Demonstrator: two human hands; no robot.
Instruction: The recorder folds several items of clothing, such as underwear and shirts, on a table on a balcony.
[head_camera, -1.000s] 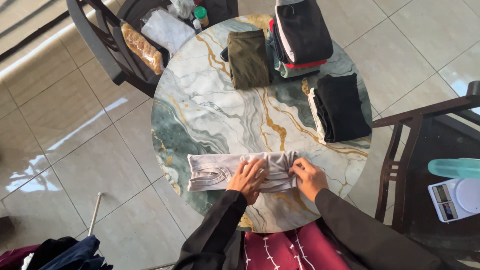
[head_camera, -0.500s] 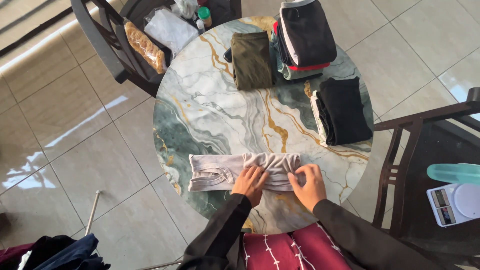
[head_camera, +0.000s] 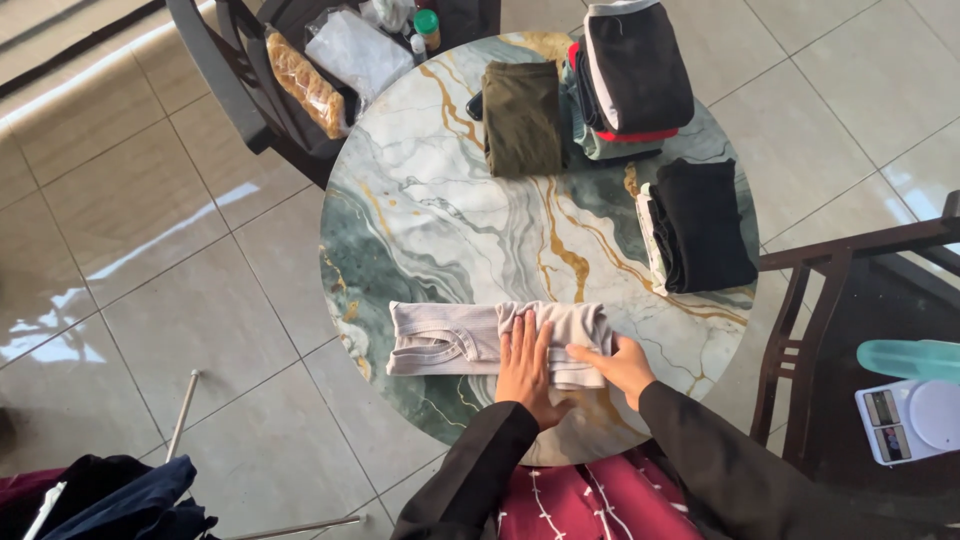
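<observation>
Head view: a pale grey ribbed top (head_camera: 470, 343) lies half-folded near the front edge of the round marbled counter (head_camera: 420, 240). The left hand (head_camera: 526, 366) lies flat on it, fingers together, pressing the fold down. The right hand (head_camera: 618, 364) pinches the doubled right end. A neat fold probably needs the edges squared and the crease pressed firm. Farther back sit an olive garment (head_camera: 522, 118), a black pile (head_camera: 705, 225) and a mixed stack (head_camera: 632, 75).

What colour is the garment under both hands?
Pale grey-beige, ribbed; the garment lies partly folded under the left hand and right hand. Head view.
</observation>
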